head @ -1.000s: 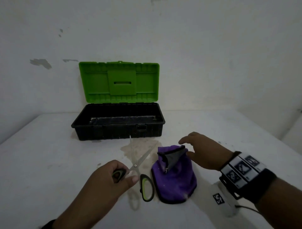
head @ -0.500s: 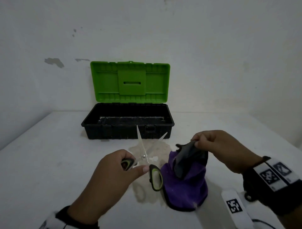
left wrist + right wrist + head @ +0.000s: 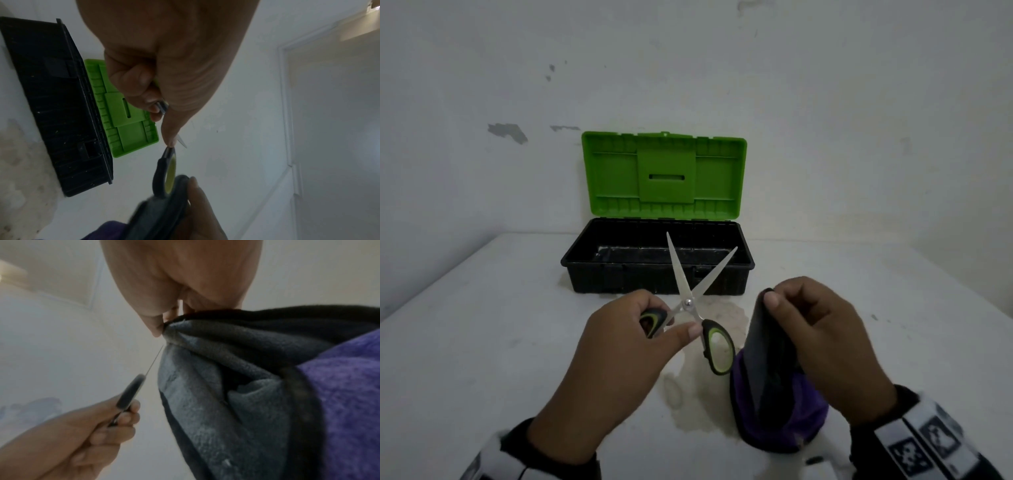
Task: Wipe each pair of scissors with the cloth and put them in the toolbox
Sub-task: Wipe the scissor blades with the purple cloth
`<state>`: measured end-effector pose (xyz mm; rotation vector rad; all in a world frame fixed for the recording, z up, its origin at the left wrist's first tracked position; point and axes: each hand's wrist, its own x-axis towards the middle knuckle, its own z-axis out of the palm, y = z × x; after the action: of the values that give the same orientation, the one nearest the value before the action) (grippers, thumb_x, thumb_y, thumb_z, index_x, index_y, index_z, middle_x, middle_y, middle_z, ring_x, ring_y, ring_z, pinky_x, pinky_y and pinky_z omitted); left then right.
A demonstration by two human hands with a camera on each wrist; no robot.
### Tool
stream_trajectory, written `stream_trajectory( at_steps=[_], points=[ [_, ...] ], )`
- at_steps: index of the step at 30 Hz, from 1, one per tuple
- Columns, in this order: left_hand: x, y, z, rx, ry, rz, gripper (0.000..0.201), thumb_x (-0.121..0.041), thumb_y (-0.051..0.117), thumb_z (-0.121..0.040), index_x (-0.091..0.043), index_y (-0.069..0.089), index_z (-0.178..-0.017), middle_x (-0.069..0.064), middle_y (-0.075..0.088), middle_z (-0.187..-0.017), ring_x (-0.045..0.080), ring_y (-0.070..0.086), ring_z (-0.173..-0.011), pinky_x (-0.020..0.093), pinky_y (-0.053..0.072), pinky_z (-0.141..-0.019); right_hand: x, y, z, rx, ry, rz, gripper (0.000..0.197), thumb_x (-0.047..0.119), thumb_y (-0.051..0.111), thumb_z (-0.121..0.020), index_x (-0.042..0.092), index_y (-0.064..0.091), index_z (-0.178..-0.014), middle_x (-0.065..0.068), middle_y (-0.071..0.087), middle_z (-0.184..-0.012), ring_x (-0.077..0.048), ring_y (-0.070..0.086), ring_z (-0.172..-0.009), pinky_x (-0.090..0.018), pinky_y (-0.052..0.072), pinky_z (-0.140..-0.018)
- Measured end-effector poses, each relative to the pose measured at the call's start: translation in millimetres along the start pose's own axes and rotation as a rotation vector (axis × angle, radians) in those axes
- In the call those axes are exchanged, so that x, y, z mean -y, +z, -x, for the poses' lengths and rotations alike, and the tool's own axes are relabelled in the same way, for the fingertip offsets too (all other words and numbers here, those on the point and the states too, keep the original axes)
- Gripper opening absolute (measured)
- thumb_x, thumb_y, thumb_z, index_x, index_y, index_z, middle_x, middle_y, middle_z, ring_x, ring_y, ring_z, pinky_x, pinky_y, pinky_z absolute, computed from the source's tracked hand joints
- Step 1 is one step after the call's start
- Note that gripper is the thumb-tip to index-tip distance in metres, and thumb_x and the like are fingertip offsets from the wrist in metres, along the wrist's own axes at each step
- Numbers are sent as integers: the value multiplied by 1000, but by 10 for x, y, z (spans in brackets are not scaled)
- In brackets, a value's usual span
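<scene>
My left hand (image 3: 654, 325) grips one black-and-green handle of a pair of scissors (image 3: 690, 301), held above the table with the blades spread wide and pointing toward the toolbox (image 3: 657, 274). The other handle loop (image 3: 717, 346) hangs free beside the cloth. My right hand (image 3: 801, 322) pinches the top of a purple cloth (image 3: 780, 411) with a dark grey side, lifting it so it hangs down to the table. In the left wrist view the scissors handle (image 3: 164, 172) touches the cloth (image 3: 156, 216). The toolbox is black, its green lid (image 3: 664, 174) open against the wall.
A white table (image 3: 482, 325) carries a pale stain (image 3: 719, 318) under the scissors. The toolbox stands at the back, against a white wall (image 3: 722, 68). Nothing shows inside the box from the head view.
My left hand raised the scissors off the table and the blades opened wider. My right hand took hold of the cloth's top and lifted it up.
</scene>
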<state>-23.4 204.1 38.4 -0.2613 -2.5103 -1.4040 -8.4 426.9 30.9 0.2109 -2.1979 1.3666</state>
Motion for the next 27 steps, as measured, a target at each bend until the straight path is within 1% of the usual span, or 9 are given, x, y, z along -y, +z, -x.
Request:
stream_trajectory(
  at_steps=[4,8,11,15,17,20,23,25,27],
  points=[
    [-21,32,22,20,11,-46,30,-53,77,-67,-30,60,-75,-8,63,-70,6,58,-64,13,40,-54,54,162,79,171,-31,-28,17,13,62,-93,28,68,-90,10,70,-86,-11,67,-82,-20,53,-71],
    [-40,57,35,44,10,-60,30,-50,79,-67,-29,59,-75,-7,62,-70,6,56,-63,12,36,-53,123,245,98,113,-81,-47,28,6,68,-88,34,67,-92,16,71,-91,-7,68,-87,-15,52,-75],
    [-55,76,39,53,8,-63,30,-49,79,-68,-29,59,-77,-7,62,-71,7,56,-65,13,36,-55,157,309,131,118,-26,-121,28,5,73,-84,26,64,-100,9,75,-89,-9,72,-87,-24,56,-78],
    [-42,84,31,35,-1,-68,29,-49,79,-67,-30,60,-76,-8,62,-70,4,56,-65,13,35,-55,163,380,157,37,23,-138,19,10,80,-78,21,70,-89,10,76,-82,-4,72,-78,-17,55,-72],
    [-37,91,30,30,3,-78,29,-49,79,-66,-30,59,-75,-9,61,-69,4,55,-63,13,35,-54,164,425,157,19,68,-196,15,9,80,-77,19,73,-85,7,77,-79,-7,73,-75,-22,57,-72],
    [-36,101,25,29,14,-88,30,-48,79,-67,-28,58,-72,-7,59,-65,6,53,-60,15,37,-53,153,485,167,8,145,-270,14,10,79,-77,16,71,-88,3,77,-80,-14,75,-76,-33,59,-74],
    [-26,98,11,29,25,-92,32,-49,79,-66,-27,57,-70,-6,59,-64,8,53,-59,18,42,-54,156,509,166,3,187,-318,14,10,79,-78,14,72,-89,0,78,-80,-17,75,-77,-37,59,-75],
    [-28,98,2,26,33,-97,33,-50,79,-65,-27,57,-70,-5,58,-63,7,51,-58,18,40,-53,184,499,163,-11,171,-350,11,9,79,-77,14,74,-86,-1,77,-79,-18,75,-76,-34,59,-73],
    [-41,99,1,30,36,-110,33,-50,79,-65,-27,56,-69,-5,57,-62,6,49,-57,17,37,-52,215,479,163,-34,90,-293,11,8,80,-76,17,75,-82,3,77,-78,-14,74,-74,-27,58,-70]
  ],
)
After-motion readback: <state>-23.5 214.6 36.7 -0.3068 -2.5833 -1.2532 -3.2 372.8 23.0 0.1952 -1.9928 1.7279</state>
